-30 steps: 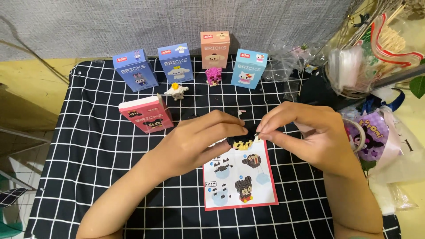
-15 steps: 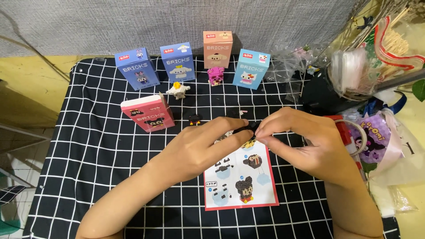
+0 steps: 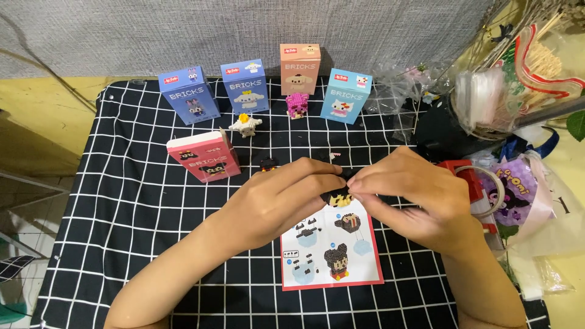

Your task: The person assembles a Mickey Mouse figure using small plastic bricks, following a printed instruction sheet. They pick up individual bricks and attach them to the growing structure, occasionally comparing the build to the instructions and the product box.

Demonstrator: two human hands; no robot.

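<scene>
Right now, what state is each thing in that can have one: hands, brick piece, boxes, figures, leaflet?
Left hand: fingertips pinching the small black and yellow brick piece.
Right hand: pinching the same piece from the other side.
Brick piece: held above the leaflet's top edge.
Instruction leaflet: flat, face up.
Pink box: lying tilted.
Four boxes at the back: upright.
White figure: built, standing.
Pink figure: built, standing.

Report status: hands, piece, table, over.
Left hand and right hand both pinch small black-and-yellow brick figure. Held above instruction sheet. Pink box well aside, nothing blocking.
</scene>
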